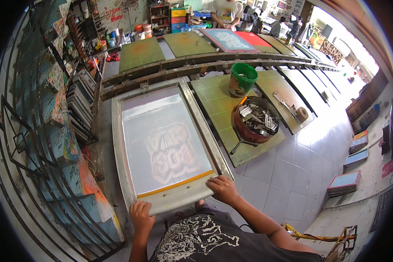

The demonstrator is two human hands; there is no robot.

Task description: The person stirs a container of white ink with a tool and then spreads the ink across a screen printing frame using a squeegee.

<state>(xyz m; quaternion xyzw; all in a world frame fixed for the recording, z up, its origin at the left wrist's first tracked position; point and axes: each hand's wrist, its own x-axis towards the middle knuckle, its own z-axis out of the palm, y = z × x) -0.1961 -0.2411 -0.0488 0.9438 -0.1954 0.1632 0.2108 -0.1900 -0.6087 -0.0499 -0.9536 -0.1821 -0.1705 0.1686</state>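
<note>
A screen-printing frame (117, 131) with a pale mesh lies in front of me, and large block lettering (172, 150) shows through the mesh. Across its near end sits a wide squeegee (174, 200) with a yellow blade; the pale handle tilts towards me and covers the frame's near edge. My left hand (142, 215) is closed over the handle's left end. At the right end my right hand (222, 189) grips it, fingers curled over the top. A whitish band (153, 107) crosses the far part of the mesh.
Green printing boards (205, 91) line the long rack. Right of the frame stand a green bucket (243, 78) and a round tin (251, 137) of metal parts. A tape roll (301, 114) lies beyond. Metal bars (35, 153) stand left; a person (227, 13) is at the back.
</note>
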